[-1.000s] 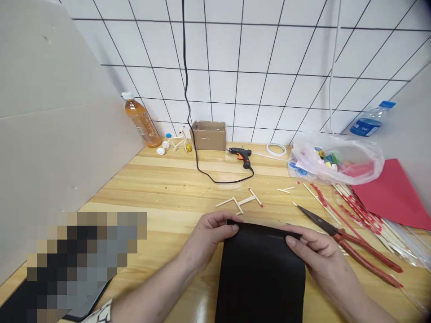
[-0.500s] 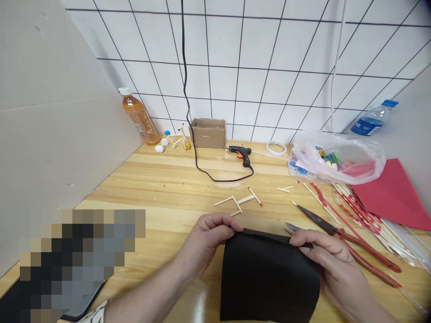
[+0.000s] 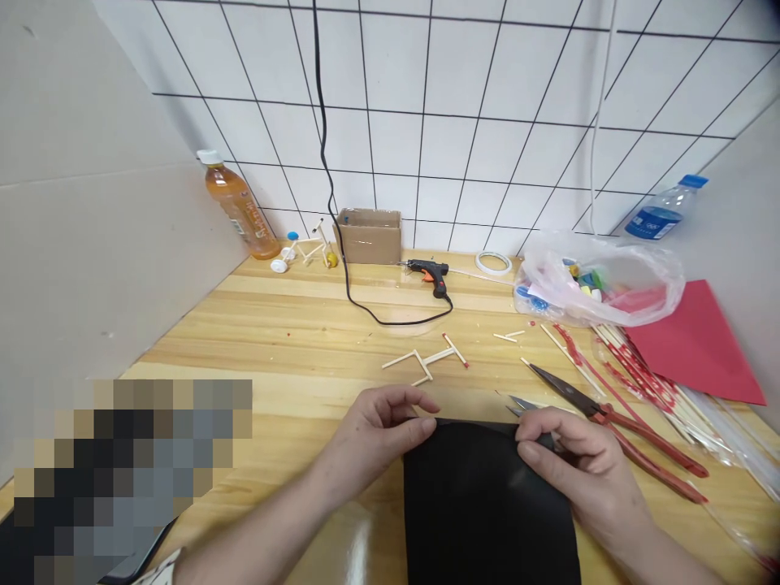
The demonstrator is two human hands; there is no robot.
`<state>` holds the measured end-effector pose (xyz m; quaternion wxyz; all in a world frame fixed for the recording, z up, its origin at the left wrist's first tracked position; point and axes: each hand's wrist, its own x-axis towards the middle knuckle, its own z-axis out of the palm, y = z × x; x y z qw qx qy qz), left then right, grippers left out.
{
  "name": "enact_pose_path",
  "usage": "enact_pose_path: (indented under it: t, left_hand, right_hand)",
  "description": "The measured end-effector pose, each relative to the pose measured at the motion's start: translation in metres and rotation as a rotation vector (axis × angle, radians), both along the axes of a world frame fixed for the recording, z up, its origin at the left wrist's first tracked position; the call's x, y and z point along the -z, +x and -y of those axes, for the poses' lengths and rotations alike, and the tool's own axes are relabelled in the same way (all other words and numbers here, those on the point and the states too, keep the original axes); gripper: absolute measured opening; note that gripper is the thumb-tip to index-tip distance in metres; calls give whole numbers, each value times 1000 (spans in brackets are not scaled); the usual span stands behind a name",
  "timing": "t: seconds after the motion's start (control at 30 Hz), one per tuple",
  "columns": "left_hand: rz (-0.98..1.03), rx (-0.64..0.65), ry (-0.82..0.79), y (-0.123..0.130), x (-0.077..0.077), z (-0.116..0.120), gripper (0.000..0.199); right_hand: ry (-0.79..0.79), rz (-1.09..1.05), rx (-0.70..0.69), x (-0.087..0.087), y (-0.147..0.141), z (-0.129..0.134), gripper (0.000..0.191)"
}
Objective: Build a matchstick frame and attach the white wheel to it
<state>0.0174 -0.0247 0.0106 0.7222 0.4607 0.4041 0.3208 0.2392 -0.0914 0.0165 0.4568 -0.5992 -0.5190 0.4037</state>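
Observation:
A black sheet of card or foam [image 3: 487, 508] hangs over the table's near edge, held up at its top edge. My left hand [image 3: 378, 431] has its thumb at the sheet's upper left corner, with the fingers curled just above it. My right hand [image 3: 576, 459] pinches the upper right part of the sheet. Small metal blade tips [image 3: 522, 405] poke out just beyond that hand, and the rest of that tool is hidden. Nearby lie red-handled scissors [image 3: 615, 424].
On the wooden table [image 3: 292, 325] lie a matchstick frame [image 3: 423, 361], a glue gun [image 3: 426, 276] with its black cord, a tape roll [image 3: 493, 262], a plastic bag of coloured pieces [image 3: 597, 280], red card [image 3: 695, 345], and loose sticks [image 3: 646, 382]. A cardboard box [image 3: 369, 236] and bottles stand behind.
My right hand has shifted slightly left along the sheet's top edge, and the left fingers have spread a little. The whole view has tilted and moved a little, with the table objects sliding left.

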Motion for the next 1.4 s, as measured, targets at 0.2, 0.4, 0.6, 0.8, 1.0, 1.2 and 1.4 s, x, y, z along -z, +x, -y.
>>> enact_pose_path:
  t: [0.2, 0.4, 0.6, 0.8, 1.0, 1.2, 1.4]
  left_hand:
    - [-84, 254, 41, -6, -8, -1, 35]
    - [-113, 274, 52, -2, -6, 5, 28]
    - [-168, 217, 65, 2, -12, 13, 16]
    - [-177, 220, 124, 5, -14, 17, 16]
    - [-313, 272, 277, 8, -13, 21, 17]
    - [-420, 312, 457, 7, -9, 19, 23]
    - [-445, 288, 487, 8, -8, 20, 24]
  right_hand:
    - [79, 137, -109, 3, 1, -4, 6]
    - [160, 246, -244, -2, -6, -2, 6]
    - [119, 288, -327, 6, -12, 4, 10]
    - [115, 264, -306, 5, -15, 3, 12]
    - [92, 291, -315, 10, -13, 5, 13]
    - [110, 272, -354, 12, -7, 6, 28]
    - [106, 299, -305, 11, -9, 6, 27]
